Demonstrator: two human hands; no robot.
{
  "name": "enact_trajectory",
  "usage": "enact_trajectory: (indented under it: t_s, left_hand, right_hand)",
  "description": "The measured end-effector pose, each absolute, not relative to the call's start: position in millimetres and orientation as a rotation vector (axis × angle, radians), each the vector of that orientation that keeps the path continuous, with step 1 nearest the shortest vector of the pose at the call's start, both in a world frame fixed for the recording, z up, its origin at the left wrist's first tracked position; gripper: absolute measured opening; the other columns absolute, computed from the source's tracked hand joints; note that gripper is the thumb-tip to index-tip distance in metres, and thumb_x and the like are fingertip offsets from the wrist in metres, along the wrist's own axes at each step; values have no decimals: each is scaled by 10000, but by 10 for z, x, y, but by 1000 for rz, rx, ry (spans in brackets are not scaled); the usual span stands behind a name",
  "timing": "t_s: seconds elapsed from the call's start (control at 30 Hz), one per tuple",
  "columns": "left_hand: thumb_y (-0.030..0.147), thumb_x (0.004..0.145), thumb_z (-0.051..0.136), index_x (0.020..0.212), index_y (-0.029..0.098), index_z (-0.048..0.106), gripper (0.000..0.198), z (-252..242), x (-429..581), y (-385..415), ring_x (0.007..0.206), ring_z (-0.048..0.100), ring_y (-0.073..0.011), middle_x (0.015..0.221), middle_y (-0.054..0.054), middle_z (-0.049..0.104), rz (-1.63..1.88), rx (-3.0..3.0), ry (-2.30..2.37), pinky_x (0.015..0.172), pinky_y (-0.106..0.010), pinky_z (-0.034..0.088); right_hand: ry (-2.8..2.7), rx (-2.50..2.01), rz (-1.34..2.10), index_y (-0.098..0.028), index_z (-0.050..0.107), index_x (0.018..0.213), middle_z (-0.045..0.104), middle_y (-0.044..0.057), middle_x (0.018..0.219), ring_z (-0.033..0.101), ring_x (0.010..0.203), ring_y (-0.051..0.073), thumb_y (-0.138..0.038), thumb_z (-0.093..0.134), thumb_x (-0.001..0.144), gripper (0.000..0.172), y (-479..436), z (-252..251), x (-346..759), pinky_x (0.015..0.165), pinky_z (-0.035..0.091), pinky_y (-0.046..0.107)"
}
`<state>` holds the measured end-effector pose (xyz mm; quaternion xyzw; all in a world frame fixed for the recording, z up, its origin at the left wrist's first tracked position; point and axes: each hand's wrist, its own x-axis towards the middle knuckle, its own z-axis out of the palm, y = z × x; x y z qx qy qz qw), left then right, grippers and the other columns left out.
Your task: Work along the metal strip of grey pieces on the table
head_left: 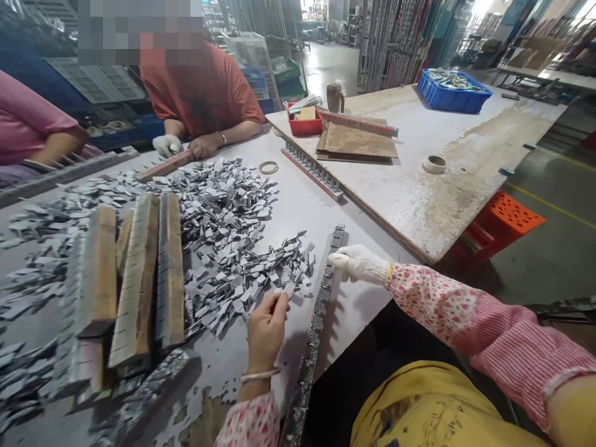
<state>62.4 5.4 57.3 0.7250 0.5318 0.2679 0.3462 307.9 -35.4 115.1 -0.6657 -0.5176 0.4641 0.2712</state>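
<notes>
My left hand [266, 329], bare, pinches a small grey metal piece at its fingertips, at the edge of a heap of loose silvery metal flakes [233, 273]. My right hand [358, 264], in a white cotton glove, presses against the far end of a long dark slotted strip [316, 323] packed with flakes. That strip runs between my hands and the table's front edge. Left of the heap lie several wooden-backed racks [137, 279] lined with flakes. My pink floral sleeves cover both forearms.
Across the white table, a co-worker's gloved hand and bare hand [181, 146] rest near a wooden strip. Another person in pink sits at the left. A second table holds a metal comb rack [313, 171], a red box, brown boards, a mug and a blue crate [454, 91]. An orange stool stands below.
</notes>
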Motion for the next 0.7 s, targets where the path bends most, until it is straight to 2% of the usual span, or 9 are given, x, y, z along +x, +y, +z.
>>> enact_trajectory:
  t_s: [0.07,0.17,0.23,0.33,0.47,0.63,0.7]
  left_hand:
    - [462,893,460,736,195,595,337,750,599,-136,562,484,-125,605,13,527,728,1787,1237,545,-229,396]
    - [428,869,549,785,186,638,271,903,630,-432,525,403,-108,565,33,442,783,1555,1021,501,-227,347]
    - [419,840,601,790,186,654,245,902,661,-596,517,361,-100,553,42,397,812,1368,930,489,-230,316]
    - [476,815,617,742,184,648,303,822,682,-729,506,341,-90,552,42,401,804,1186,855,486,-230,301]
    - [479,853,572,645,171,594,372,841,672,-707,484,321,-83,513,49,379,630,1429,933,470,-228,253]
    - [377,944,434,675,182,524,344,996,708,-688,559,408,-103,609,27,444,549,1805,901,537,-237,306]
    - [359,954,407,645,188,481,361,978,739,-712,552,406,-104,600,30,420,579,1837,857,537,-238,309]
  right_hand:
    - [-1319,-1602,1482,-172,606,966,656,8,680,545,485,91,-523,480,916,376,-423,1236,2948,440,413,177]
    - [-1271,-1383,1765,-158,607,827,617,-8,596,488,403,70,-503,498,904,370,-526,1298,2732,370,367,160]
    - [-1180,-1279,1949,-153,580,735,584,-18,539,468,360,71,-477,498,896,371,-606,1280,2635,343,355,166]
    - [-1006,-1163,2170,-149,581,721,572,-22,518,496,352,86,-473,479,887,379,-721,1198,2600,331,368,175]
    - [-1079,-1233,2047,-137,608,749,590,-12,511,475,344,71,-506,499,884,407,-829,1123,2694,328,333,153]
    - [-1259,-1246,1865,-131,615,787,605,-11,539,538,438,77,-497,547,880,383,-910,1118,2751,442,434,160]
    - [-1228,-1264,1927,-135,613,778,594,-16,520,512,397,79,-480,533,882,369,-920,1107,2723,389,398,159]
